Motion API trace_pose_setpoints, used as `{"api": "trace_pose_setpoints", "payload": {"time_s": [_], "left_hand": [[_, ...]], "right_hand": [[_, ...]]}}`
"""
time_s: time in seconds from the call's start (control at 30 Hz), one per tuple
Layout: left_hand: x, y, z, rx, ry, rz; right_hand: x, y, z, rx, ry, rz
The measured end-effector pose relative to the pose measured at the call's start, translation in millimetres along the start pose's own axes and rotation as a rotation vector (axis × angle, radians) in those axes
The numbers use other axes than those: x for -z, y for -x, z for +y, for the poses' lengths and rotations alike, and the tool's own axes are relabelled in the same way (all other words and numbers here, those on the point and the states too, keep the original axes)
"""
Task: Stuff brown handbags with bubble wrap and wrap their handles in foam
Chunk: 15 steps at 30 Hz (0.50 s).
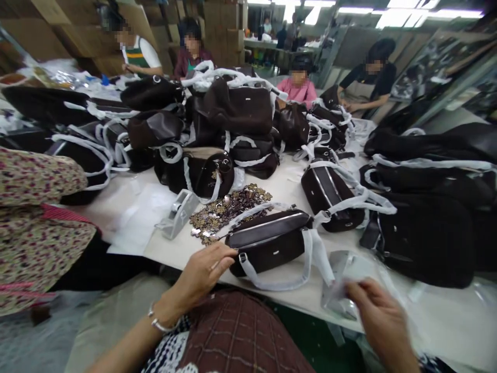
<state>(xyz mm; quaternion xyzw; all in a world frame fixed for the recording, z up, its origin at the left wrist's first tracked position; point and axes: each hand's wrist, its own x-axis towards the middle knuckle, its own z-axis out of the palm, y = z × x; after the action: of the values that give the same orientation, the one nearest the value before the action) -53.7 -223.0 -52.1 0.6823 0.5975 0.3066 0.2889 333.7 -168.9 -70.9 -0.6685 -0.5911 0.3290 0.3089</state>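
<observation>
A dark brown handbag [272, 243] lies on the table in front of me, its handles wrapped in white film. My left hand [207, 269] grips the bag's left end, thumb and fingers closed together there. Slightly blurred, my right hand [378, 311] is closed in a pinch beside a grey tape dispenser [341, 282] near the table's front edge. What its fingertips hold is too blurred to name. Just behind the bag is a heap of small metal charms [233, 207], brass and dark in colour.
Another grey tape dispenser [178, 212] stands left of the charms. Wrapped dark bags [240, 109] are piled along the back, with more bags [427, 233] at right. A person in a floral garment [39, 207] is close on my left. Several co-workers sit across the table.
</observation>
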Motion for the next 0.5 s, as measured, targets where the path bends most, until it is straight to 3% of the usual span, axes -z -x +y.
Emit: {"api": "trace_pose_setpoints", "payload": {"time_s": [0.13,0.23,0.3,0.37,0.5], "left_hand": [[11.0,15,3,0.107,0.443,-0.218],[19.4,26,-20,0.303,0.723,-0.171],[28.6,32,-44,0.439,0.860,-0.042],[42.6,38,-69,0.535,0.942,0.082],[75.7,47,-114,0.606,0.999,0.135]], "right_hand": [[-137,49,-108,0.018,-0.349,-0.516],[-205,66,-150,-0.056,-0.556,-0.735],[-226,71,-158,-0.076,-0.546,-0.799],[-229,71,-156,0.027,-0.369,-0.738],[-219,58,-157,0.568,0.135,-0.434]]}}
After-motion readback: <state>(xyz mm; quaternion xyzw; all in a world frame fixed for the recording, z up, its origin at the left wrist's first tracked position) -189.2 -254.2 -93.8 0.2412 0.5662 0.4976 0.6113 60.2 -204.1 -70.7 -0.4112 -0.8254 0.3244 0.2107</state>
